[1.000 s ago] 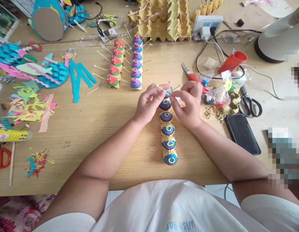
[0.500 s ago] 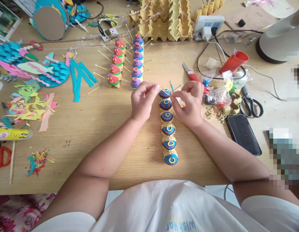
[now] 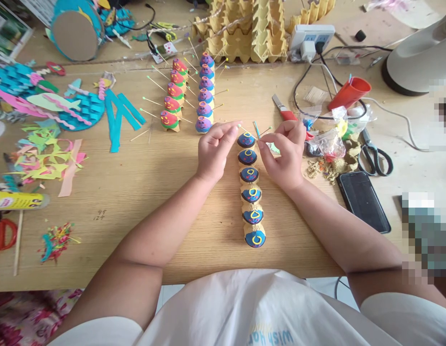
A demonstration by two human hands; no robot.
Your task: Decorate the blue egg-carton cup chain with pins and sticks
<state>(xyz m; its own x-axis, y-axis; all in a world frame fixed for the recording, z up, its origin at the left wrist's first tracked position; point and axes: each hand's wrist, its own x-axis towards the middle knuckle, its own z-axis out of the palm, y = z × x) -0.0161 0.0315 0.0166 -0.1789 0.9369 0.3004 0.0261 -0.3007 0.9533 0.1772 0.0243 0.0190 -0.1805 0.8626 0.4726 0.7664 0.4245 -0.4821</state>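
Note:
A thin toothpick (image 3: pixel 248 131) spans the gap between my hands, above the far end of a row of blue-topped egg-carton cups (image 3: pixel 249 175) with yellow rings. My right hand (image 3: pixel 285 151) pinches its right end between thumb and forefinger. Left of the row, my left hand (image 3: pixel 217 151) has thumb and forefinger together at the stick's pale left tip. Another stick with a green tip (image 3: pixel 265 131) stands out behind the first cup, beside a small blue strip (image 3: pixel 257 129).
Beyond my hands stand a purple-topped row (image 3: pixel 204 96) and a red-and-green row (image 3: pixel 174 90), both with sticks projecting. To the right lie a red-handled knife (image 3: pixel 288 114), clay bags (image 3: pixel 331 139), scissors (image 3: pixel 376 154) and a phone (image 3: pixel 364 202). Paper scraps (image 3: pixel 50 156) lie left.
Both hands have shifted very slightly to the right, and the left fingertips sit a little higher. The row of blue cups stays in place.

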